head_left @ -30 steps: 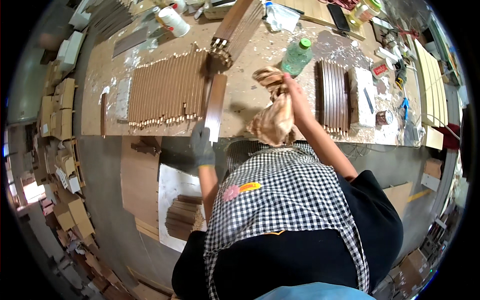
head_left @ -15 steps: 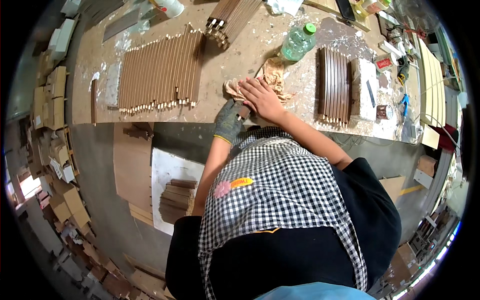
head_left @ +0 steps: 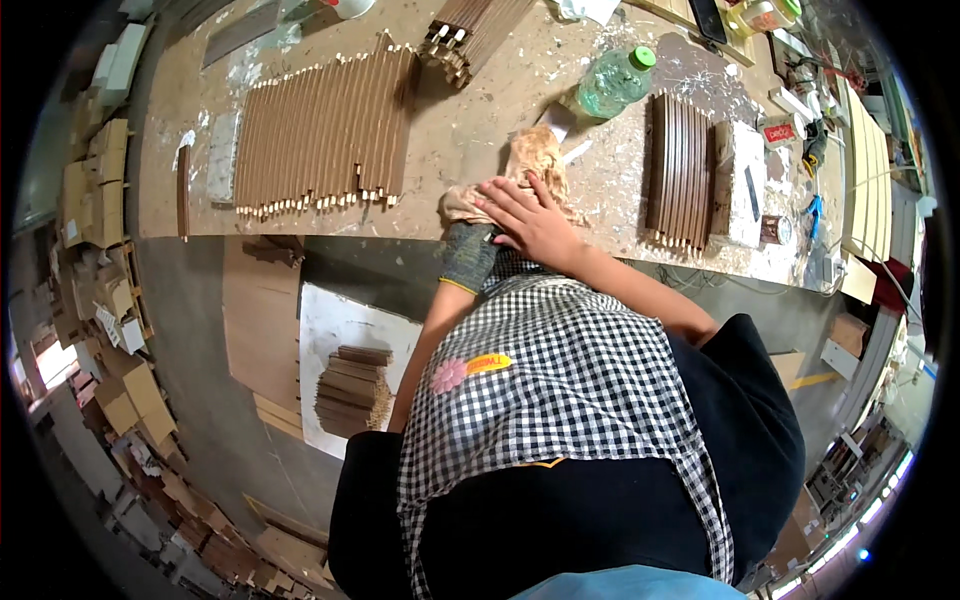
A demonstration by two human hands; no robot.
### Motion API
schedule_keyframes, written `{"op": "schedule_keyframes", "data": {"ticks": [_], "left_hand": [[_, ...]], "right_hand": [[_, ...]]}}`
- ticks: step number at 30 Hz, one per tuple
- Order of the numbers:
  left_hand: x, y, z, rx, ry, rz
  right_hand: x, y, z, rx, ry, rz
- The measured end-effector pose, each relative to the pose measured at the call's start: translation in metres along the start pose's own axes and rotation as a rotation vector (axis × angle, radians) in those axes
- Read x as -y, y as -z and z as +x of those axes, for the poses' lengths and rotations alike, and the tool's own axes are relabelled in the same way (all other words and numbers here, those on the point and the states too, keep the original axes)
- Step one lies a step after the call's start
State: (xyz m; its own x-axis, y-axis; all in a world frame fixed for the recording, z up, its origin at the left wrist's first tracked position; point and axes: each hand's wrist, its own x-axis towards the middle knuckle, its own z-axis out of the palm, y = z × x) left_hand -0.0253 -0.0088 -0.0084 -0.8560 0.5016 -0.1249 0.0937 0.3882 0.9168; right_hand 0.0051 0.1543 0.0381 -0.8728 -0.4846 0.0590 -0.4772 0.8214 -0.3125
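- One tan rag is pressed flat on the workbench near its front edge by the bare right hand, fingers spread.
- The gloved left hand lies at 8 o'clock, under the right; its grip cannot be told.
- A green bottle lies at 1 o'clock, brown wooden slats at 9 o'clock.

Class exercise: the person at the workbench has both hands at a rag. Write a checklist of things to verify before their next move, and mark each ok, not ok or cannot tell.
1. Right hand flat on the rag: ok.
2. Gloved left hand at the bench edge, touching the rag: cannot tell.
3. Green bottle apart from the rag: ok.
4. Row of wooden slats apart from the hands: ok.
5. Curved slat stack apart from the right hand: ok.
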Motion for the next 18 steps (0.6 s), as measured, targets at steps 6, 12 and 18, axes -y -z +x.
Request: {"op": "schedule_keyframes", "data": {"ticks": [6, 12, 18], "left_hand": [[0.021, -0.001, -0.007, 0.012, -0.132, 0.396], [0.035, -0.004, -0.008, 0.001, -0.190, 0.552], [0.044, -0.006, -0.009, 0.007, -0.162, 0.499]], "right_hand": [[0.001, -0.007, -0.008, 0.053, -0.125, -0.058], [0.003, -0.007, -0.007, 0.079, -0.119, -0.094], [0.003, -0.009, -0.006, 0.062, -0.125, -0.087]]}}
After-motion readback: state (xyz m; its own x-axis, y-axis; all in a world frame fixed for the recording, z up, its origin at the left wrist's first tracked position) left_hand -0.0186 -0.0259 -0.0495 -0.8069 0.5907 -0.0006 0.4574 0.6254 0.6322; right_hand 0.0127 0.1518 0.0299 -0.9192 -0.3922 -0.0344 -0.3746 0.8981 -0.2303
